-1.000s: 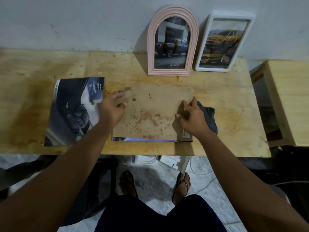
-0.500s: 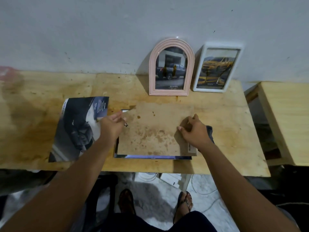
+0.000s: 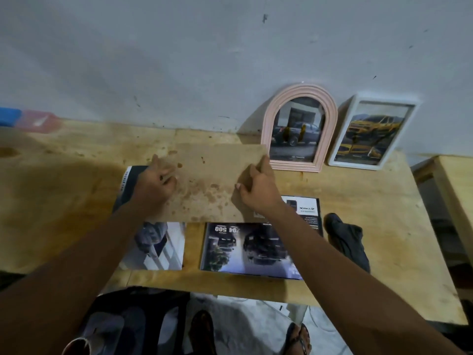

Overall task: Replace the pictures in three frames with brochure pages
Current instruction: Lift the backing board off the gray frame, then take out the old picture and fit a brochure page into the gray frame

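A stained brown backing board (image 3: 212, 180) is lifted off the table, tilted up toward the wall. My left hand (image 3: 156, 187) grips its left edge and my right hand (image 3: 258, 190) grips its right edge. Under it lies a dark car brochure page (image 3: 245, 248) in a flat frame on the wooden table (image 3: 358, 226). A loose brochure (image 3: 158, 245) lies to the left, partly hidden by my left arm. A pink arched frame (image 3: 298, 126) and a white rectangular frame (image 3: 371, 131) lean on the wall, each showing a car picture.
A dark crumpled cloth (image 3: 348, 239) lies right of the flat frame. A second wooden table (image 3: 455, 196) stands to the right. Blue and pink boxes (image 3: 30, 120) sit at the far left by the wall. My sandalled feet show below the table edge.
Both hands have lifted the backing board up and away from the flat frame, uncovering the brochure page beneath. The camera has tilted upward, showing more wall.
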